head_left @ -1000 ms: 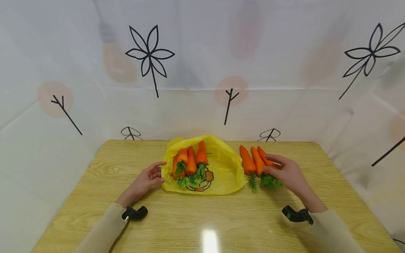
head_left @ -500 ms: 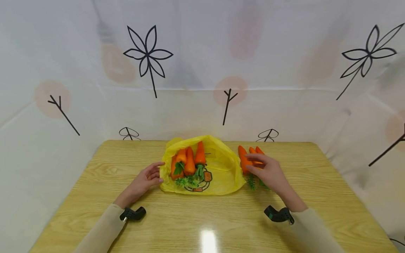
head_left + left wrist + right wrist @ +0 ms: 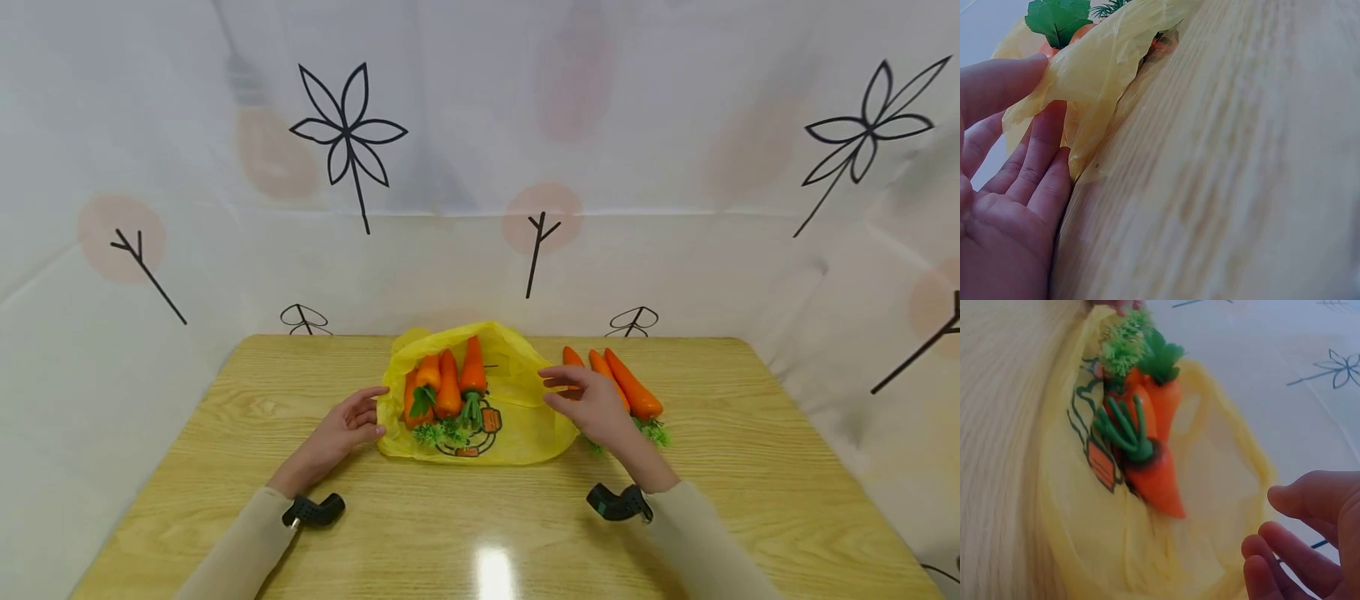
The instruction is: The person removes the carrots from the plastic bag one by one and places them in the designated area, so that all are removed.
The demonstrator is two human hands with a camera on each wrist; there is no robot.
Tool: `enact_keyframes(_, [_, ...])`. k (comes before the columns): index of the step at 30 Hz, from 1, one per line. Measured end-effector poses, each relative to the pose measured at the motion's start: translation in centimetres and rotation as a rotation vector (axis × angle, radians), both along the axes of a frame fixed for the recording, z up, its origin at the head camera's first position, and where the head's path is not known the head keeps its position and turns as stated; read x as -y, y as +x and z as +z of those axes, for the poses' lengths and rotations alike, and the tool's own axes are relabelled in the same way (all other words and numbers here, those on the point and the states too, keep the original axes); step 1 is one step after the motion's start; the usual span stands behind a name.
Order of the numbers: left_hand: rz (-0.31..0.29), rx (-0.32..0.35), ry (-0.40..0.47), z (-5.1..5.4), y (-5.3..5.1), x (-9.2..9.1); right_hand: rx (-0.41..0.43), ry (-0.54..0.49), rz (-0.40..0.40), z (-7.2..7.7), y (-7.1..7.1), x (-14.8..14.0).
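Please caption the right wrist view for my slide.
Carrots with green tops lie inside an open yellow bag, the empty right hand beside it.

From above, the head view faces across the table [image 3: 420, 525] toward its far edge [image 3: 705, 341]; close wrist views share the yellow bag [image 3: 517, 408].

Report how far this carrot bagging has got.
Looks done: four carrots show inside the yellow bag. In hand: the left hand touches the bag's left edge; the right hand, carrying no carrot, is near the opposite edge. Apparently remaining: three carrots outside on the table.
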State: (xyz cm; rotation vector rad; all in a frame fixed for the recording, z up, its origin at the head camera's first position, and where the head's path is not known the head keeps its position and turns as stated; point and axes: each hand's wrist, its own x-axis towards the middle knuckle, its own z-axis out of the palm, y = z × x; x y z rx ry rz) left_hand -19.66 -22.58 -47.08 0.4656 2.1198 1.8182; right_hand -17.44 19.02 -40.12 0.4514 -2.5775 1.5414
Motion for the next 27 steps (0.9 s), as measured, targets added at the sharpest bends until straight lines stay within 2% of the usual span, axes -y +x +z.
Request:
enact_keyframes(7, [-0.007, -0.011, 0.001, 0.0, 0.0, 0.0, -0.036, -0.015, 0.042, -1.0, -0.6, 1.9])
enact_keyframes(14, [-0.002, -0.011, 0.0, 0.0, 0.0, 0.0, -0.104, 0.029, 0.049, -1.2, -1.2, 3.7])
enact_keyframes(18, [-0.005, -0.008, 0.015, -0.2, -0.1, 0.0, -0.084, 0.036, 0.058, -1.2, -1.7, 4.7])
enact_keyframes(27, [-0.017, -0.022, 0.036, -0.4, -0.1, 0.1, 0.032, 0.063, 0.034, -1.9, -3.7, 6.0])
